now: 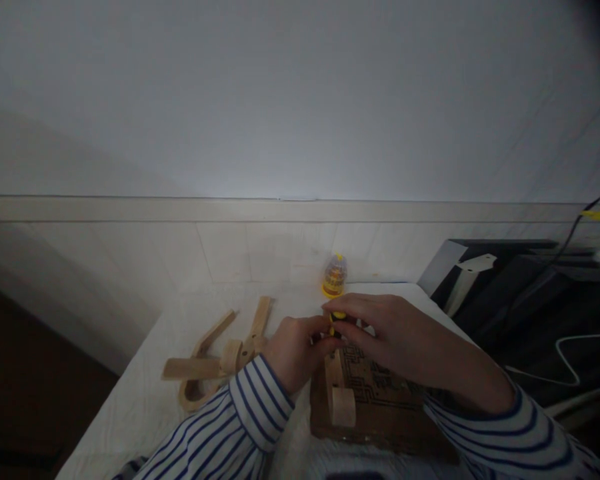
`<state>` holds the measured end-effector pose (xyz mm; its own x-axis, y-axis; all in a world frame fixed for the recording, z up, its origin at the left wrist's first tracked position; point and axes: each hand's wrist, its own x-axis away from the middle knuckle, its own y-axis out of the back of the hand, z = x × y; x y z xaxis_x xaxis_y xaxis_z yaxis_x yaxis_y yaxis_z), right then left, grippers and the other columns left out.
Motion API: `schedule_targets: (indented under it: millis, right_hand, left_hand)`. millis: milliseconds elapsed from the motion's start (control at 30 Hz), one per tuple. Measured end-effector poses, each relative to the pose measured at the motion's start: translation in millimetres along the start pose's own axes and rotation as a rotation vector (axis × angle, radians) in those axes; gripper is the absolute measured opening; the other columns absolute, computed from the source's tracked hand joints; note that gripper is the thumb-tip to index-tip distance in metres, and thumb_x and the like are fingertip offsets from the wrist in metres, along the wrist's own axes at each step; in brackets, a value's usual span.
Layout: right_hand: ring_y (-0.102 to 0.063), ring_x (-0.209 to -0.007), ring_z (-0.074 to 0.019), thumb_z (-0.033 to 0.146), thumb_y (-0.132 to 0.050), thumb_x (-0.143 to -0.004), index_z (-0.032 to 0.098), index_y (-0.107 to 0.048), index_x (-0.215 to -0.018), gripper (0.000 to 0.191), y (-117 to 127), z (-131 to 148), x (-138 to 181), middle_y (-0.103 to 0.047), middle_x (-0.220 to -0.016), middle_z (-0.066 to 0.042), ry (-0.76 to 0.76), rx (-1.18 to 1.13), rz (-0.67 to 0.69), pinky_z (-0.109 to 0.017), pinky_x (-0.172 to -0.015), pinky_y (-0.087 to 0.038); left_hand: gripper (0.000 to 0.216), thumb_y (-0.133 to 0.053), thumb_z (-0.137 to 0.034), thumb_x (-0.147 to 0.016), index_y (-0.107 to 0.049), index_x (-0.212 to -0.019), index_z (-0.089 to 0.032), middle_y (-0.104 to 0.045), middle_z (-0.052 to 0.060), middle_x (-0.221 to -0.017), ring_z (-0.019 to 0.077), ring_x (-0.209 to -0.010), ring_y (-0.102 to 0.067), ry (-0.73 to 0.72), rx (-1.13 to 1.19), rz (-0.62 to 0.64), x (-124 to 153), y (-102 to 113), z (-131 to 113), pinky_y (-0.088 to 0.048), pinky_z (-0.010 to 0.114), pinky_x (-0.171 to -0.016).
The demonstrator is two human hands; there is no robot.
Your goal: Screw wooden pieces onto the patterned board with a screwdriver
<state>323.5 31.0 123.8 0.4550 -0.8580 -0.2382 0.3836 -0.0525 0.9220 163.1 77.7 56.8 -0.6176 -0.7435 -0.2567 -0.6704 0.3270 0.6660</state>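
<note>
My left hand [295, 353] and my right hand [385, 333] meet over the far edge of a dark wooden board [375, 400] with a maze-like pattern cut into its top. Both hands are closed in a pinch on a small yellow and black object [336, 319] between the fingertips. A light wooden upright piece [341, 393] stands on the board's left side, just below my hands. Both sleeves are white with blue stripes.
Pale wooden clamp-like parts [220, 363] lie on the white table [145, 400] to the left. A small clear jar with a yellow base [334, 275] stands at the table's far edge by the wall. Dark furniture with cables [545, 313] fills the right.
</note>
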Motion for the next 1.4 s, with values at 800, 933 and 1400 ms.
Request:
schedule_targets:
  millis: [800, 933, 1400]
  right_hand:
    - [-0.061, -0.071, -0.0173, 0.027, -0.048, -0.087, 0.019, -0.062, -0.094, 0.018, -4, 0, -6, -0.066, -0.081, -0.004, -0.045, 0.107, 0.001, -0.028, -0.064, -0.043]
    - [-0.061, -0.073, -0.0174, 0.027, -0.048, -0.087, 0.020, -0.062, -0.095, 0.017, -3, 0, -6, -0.067, -0.084, -0.003, -0.050, 0.076, 0.002, -0.028, -0.065, -0.044]
    - [-0.062, -0.085, -0.0181, 0.021, -0.044, -0.087, 0.020, -0.058, -0.109, 0.026, -4, -4, -1, -0.066, -0.100, -0.005, -0.024, 0.032, -0.021, -0.033, -0.075, -0.047]
  left_hand:
    - [0.016, -0.057, -0.024, -0.080, -0.068, -0.090, -0.018, -0.065, 0.000, -0.064, 0.0129, -0.054, -0.054, -0.002, -0.031, 0.013, 0, 1, -1, -0.038, 0.021, -0.052]
    - [0.016, -0.064, -0.026, -0.076, -0.069, -0.089, -0.017, -0.065, 0.000, -0.062, 0.0117, -0.052, -0.053, 0.026, -0.020, -0.041, 0, 3, -3, -0.037, 0.021, -0.051]
    - [0.014, -0.060, -0.026, -0.080, -0.069, -0.089, -0.020, -0.069, 0.001, -0.071, 0.0125, -0.056, -0.055, 0.041, 0.016, -0.029, 0, 2, 0, -0.037, 0.021, -0.052]
